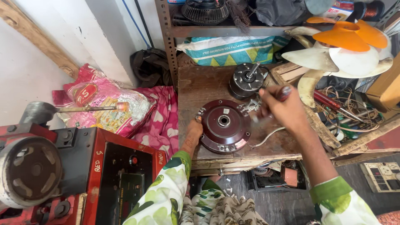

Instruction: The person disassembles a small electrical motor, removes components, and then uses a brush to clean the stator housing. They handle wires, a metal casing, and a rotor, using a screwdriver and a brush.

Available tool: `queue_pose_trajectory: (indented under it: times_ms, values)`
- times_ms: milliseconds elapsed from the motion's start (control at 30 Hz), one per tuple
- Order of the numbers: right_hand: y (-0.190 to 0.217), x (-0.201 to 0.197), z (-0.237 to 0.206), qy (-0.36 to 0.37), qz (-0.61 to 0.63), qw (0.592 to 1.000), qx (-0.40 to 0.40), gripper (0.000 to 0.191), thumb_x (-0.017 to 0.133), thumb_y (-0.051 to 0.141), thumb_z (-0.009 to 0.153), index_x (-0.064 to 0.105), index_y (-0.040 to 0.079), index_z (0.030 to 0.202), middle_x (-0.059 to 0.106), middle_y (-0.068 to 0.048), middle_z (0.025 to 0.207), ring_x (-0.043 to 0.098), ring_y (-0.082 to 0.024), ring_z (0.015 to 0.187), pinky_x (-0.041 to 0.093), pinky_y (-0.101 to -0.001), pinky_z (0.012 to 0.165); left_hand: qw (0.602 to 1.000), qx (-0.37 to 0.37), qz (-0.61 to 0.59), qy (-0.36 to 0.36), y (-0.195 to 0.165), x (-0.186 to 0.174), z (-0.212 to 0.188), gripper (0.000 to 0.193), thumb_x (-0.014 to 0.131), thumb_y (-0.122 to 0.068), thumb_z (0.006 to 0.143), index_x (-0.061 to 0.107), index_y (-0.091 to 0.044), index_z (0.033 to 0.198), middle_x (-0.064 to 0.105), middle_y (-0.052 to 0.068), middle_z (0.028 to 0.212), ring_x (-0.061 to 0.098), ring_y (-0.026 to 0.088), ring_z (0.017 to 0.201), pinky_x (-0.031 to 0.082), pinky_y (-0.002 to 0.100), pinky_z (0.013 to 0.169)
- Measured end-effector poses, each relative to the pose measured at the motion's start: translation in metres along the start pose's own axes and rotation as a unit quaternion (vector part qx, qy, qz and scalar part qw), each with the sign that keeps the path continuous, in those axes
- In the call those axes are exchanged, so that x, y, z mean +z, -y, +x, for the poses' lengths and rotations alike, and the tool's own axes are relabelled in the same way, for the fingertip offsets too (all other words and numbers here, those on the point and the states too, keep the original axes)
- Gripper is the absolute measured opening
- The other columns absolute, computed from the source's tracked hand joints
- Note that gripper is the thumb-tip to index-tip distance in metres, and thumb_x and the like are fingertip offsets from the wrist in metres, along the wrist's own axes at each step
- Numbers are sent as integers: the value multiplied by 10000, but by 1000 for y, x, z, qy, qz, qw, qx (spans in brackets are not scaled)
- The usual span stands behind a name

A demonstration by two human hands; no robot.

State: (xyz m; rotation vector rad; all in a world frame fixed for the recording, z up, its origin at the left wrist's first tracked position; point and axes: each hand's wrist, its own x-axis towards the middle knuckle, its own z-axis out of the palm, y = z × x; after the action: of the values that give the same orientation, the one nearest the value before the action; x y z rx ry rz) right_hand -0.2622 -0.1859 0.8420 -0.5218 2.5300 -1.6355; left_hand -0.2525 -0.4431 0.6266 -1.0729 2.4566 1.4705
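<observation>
A round maroon motor housing (225,125) lies flat on a worn wooden bench (200,85). My left hand (192,134) rests against its left rim, steadying it. My right hand (280,109) is shut on a red-handled screwdriver (284,93), its tip blurred near the housing's right edge by a small metal bracket (250,106). Behind the housing stands a grey rotor with a shaft (246,79). A white wire (266,136) trails off the housing toward the right.
A red winding machine (96,175) with a grey wheel fills the lower left. Bags and pink cloth (160,118) lie left of the bench. White and orange fan blades (346,50), tangled wires and tools (341,108) crowd the right. A metal shelf (225,31) stands behind.
</observation>
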Motion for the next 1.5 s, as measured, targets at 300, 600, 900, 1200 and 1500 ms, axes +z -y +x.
queue_pose_trajectory:
  times_ms: [300, 600, 900, 1200, 1500]
  values:
    - [-43, 68, 21, 73, 4, 996, -51, 336, 587, 350, 1012, 769, 68, 996, 764, -57, 883, 701, -125, 763, 565, -267, 709, 996, -55, 45, -55, 11, -25, 2, 514, 365, -477, 1066, 600, -103, 1330, 662, 203, 1308, 620, 451, 1205, 493, 540, 1001]
    - [-107, 63, -58, -91, 52, 994, -15, 368, 618, 170, 1004, 706, 10, 685, 771, -117, 756, 726, -166, 665, 562, -298, 615, 995, -32, 84, -32, 24, -27, 19, 554, 349, -492, 1086, 525, -94, 1428, 645, 248, 1323, 604, 461, 1235, 484, 536, 1036]
    - [-15, 40, 10, -158, 26, 983, -91, 293, 627, 144, 1035, 724, -62, 852, 754, -117, 771, 730, -136, 681, 577, -295, 612, 927, 263, 221, -149, 5, -36, -51, 798, 678, -444, 958, 324, -33, 1544, 434, 250, 1461, 475, 408, 1323, 456, 519, 1064]
    - [-103, 88, 17, -143, 208, 968, 6, 107, 623, 135, 963, 690, 52, 952, 759, -79, 776, 740, -142, 615, 462, -258, 361, 839, 415, 350, -18, 11, -24, -79, 1296, 749, -781, 656, 193, -104, 1611, 202, 112, 1677, 118, 317, 1562, 59, 664, 1219]
    - [-77, 25, -24, -95, -6, 985, 147, 340, 593, 131, 994, 669, -15, 696, 752, -135, 694, 586, -215, 398, 426, -351, 341, 722, 440, 528, 77, 0, -49, -51, 1488, 823, -834, 440, 117, -274, 1624, 33, 84, 1709, -16, 338, 1574, -26, 701, 1197]
